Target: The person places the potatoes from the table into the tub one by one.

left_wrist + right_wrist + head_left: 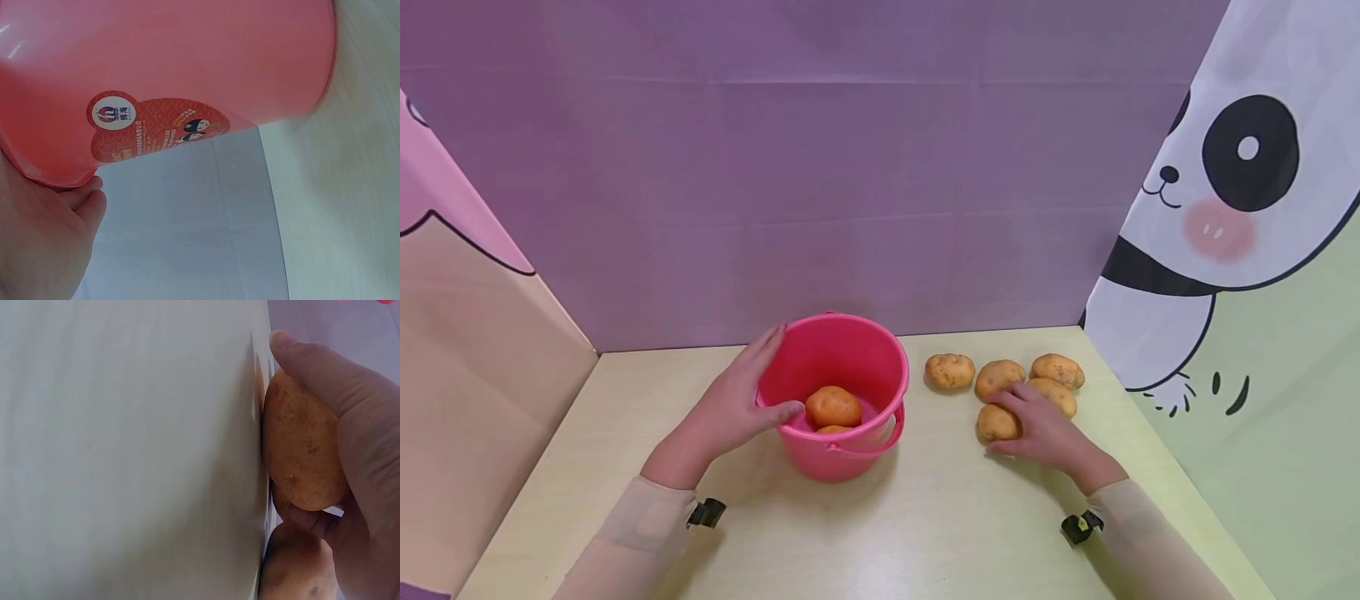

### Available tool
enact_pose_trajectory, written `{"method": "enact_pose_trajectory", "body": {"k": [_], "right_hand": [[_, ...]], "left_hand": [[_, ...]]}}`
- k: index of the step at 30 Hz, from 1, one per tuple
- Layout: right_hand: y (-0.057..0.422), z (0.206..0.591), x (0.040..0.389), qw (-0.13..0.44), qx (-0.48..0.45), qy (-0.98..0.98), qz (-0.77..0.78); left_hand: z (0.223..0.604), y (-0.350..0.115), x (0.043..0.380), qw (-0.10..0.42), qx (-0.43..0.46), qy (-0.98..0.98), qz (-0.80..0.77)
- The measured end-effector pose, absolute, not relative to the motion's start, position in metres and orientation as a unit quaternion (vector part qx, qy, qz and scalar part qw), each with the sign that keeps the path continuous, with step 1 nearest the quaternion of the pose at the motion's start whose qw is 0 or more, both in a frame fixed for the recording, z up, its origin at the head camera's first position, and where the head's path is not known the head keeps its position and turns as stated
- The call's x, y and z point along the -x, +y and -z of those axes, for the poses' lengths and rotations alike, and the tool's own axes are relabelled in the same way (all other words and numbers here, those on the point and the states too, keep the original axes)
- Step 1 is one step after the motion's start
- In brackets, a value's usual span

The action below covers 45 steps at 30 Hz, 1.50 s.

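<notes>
A pink bucket (831, 462) stands upright on the table, with one potato (833, 407) showing inside and part of another beneath it. My left hand (735, 406) holds the bucket's rim at the left, thumb over the near edge; in the left wrist view, fingers of that hand (47, 231) touch the rim beside a red label (156, 128). On the right, my right hand (1037, 427) grips a potato (997, 422) between thumb and fingers. The right wrist view shows this potato (303, 444) low against the tabletop, partly covered by the hand.
Around the right hand lie several more potatoes: one potato (950, 372) apart at the left, others (1057, 371) close together behind the hand. The bucket's handle (880, 446) hangs down at its front right. A purple wall panel (850, 167) borders the table's (925, 533) back edge.
</notes>
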State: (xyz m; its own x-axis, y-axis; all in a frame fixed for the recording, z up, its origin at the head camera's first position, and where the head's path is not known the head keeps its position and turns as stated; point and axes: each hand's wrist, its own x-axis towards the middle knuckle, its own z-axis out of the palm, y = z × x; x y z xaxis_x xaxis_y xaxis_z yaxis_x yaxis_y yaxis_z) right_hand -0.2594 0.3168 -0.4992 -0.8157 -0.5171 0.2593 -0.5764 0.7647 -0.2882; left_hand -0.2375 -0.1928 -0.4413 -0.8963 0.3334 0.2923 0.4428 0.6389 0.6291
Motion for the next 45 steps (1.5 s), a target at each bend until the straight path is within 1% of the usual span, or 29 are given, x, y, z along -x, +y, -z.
{"method": "enact_pose_trajectory", "body": {"k": [8, 13, 24, 38, 45], "right_hand": [[0.316, 0.500, 0.263, 0.053, -0.276, -0.940, -0.191], [0.315, 0.502, 0.266, 0.045, -0.274, -0.940, -0.199], [0.312, 0.499, 0.267, 0.047, -0.268, -0.933, -0.237], [0.307, 0.490, 0.272, 0.066, -0.295, -0.919, -0.252], [0.302, 0.486, 0.272, 0.064, -0.301, -0.913, -0.266]], "left_hand": [[0.440, -0.193, 0.237, 0.075, 0.215, -0.901, 0.369], [0.439, -0.194, 0.236, 0.074, 0.212, -0.903, 0.367], [0.438, -0.194, 0.237, 0.073, 0.211, -0.902, 0.369], [0.440, -0.193, 0.236, 0.071, 0.214, -0.901, 0.371], [0.440, -0.193, 0.237, 0.074, 0.214, -0.901, 0.369]]}}
